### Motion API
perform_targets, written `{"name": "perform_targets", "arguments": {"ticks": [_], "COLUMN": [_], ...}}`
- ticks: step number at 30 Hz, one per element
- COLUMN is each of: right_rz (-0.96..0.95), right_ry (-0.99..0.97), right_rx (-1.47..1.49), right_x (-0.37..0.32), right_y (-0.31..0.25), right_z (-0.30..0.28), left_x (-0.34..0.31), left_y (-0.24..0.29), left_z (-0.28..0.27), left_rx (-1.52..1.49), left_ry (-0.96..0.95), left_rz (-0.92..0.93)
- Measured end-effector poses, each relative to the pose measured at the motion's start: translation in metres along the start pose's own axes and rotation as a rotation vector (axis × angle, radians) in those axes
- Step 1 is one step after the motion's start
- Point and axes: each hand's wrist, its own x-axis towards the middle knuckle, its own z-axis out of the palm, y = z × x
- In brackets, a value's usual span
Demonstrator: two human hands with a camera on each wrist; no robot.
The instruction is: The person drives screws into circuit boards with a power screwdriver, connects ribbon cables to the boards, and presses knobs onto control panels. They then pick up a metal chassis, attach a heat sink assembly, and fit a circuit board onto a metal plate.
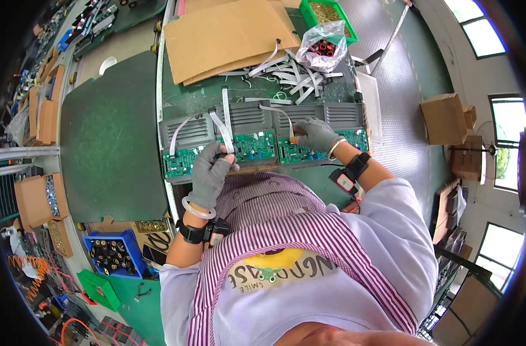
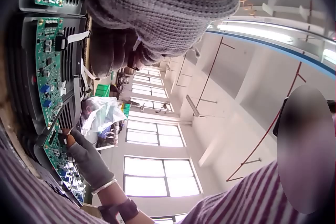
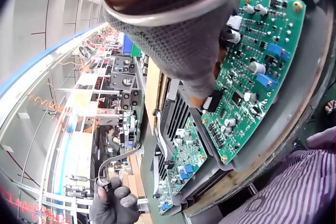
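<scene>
Several bright windows (image 1: 483, 36) are set in the walls of a factory hall, and cardboard boxes (image 1: 447, 118) are stacked on the floor to the right. Most of the view is taken up by a green worktop (image 1: 182, 101), on whose left part a dark mat (image 1: 110, 138) is laid. Large cardboard sheets (image 1: 222, 37) are piled at the far edge, beside a green bin (image 1: 326, 12) of brass-coloured small parts and a clear plastic bag (image 1: 323, 49) of red and black pieces. Loose white ribbon cables (image 1: 292, 75) are scattered just before these. A blue bin (image 1: 110, 254) of dark round parts is placed near the person's left elbow. A row of grey housings (image 1: 248, 118) is lined up along the near edge, each fitted with a green circuit board (image 1: 254, 147). The left grip (image 1: 210, 173) is closed round a white ribbon cable (image 1: 222, 130) over that board. The right grip (image 1: 316, 134) is lowered on the next board (image 1: 300, 153) to the right, with a fingertip pressed on a black connector (image 3: 212, 100). Whether anything is pinched there cannot be told.
</scene>
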Motion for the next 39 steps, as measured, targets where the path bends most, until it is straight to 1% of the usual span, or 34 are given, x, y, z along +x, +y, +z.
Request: {"name": "perform_targets", "arguments": {"ticks": [4,7,10,13,14,17,18,21,24,27,30,33,34,36,37,38,39], "right_rz": [0.0,-0.105,-0.025,0.013,0.077,0.08,-0.005,-0.045,0.013,-0.029,-0.037,0.021,0.055,0.035,0.022,0.069,0.063], "right_ry": [-0.055,0.02,-0.127,-0.078,-0.09,-0.002,0.059,0.128,-0.072,-0.086,-0.177,-0.148,-0.121,-0.094,-0.077,0.023,0.148], "right_rx": [0.01,0.038,0.164,0.623,0.777,0.945,0.963,0.862,0.241,0.27,0.372,0.277,0.37,0.266,0.212,0.128,0.133], "right_x": [-0.003,0.001,0.007,0.018,0.021,0.018,0.017,0.01,0.0,0.001,0.008,0.017,0.015,0.013,0.012,0.006,0.001], "right_y": [-0.01,0.003,0.003,0.011,0.014,0.008,0.009,0.008,-0.009,-0.003,0.01,0.013,0.013,0.009,0.005,-0.001,-0.009], "right_z": [-0.009,0.0,-0.01,0.005,0.006,0.005,0.01,0.019,-0.008,-0.006,-0.01,0.002,0.003,-0.004,-0.01,-0.016,-0.024], "left_x": [0.003,0.004,0.006,0.005,0.005,0.003,0.004,0.004,0.004,0.006,0.008,0.009,0.008,0.014,0.018,0.021,0.023], "left_y": [0.001,0.001,0.003,0.005,0.004,0.004,0.004,0.0,0.001,-0.002,-0.002,-0.006,-0.007,-0.007,-0.004,0.0,0.002], "left_z": [0.003,0.006,0.006,0.002,-0.001,-0.004,-0.003,-0.004,-0.002,-0.001,-0.001,0.005,0.007,0.015,0.019,0.023,0.027], "left_rx": [0.015,0.024,0.042,0.107,0.109,0.128,0.134,0.14,0.129,0.114,0.179,0.029,0.032,0.035,0.128,0.223,0.318], "left_ry": [-0.002,0.003,0.001,0.014,0.016,0.029,0.034,0.016,0.017,0.015,-0.014,-0.034,-0.042,-0.069,-0.083,-0.095,-0.103], "left_rz": [-0.021,-0.033,-0.035,-0.038,-0.04,-0.044,-0.04,-0.013,-0.04,-0.021,-0.048,-0.046,-0.059,-0.057,-0.037,-0.017,0.0]}}
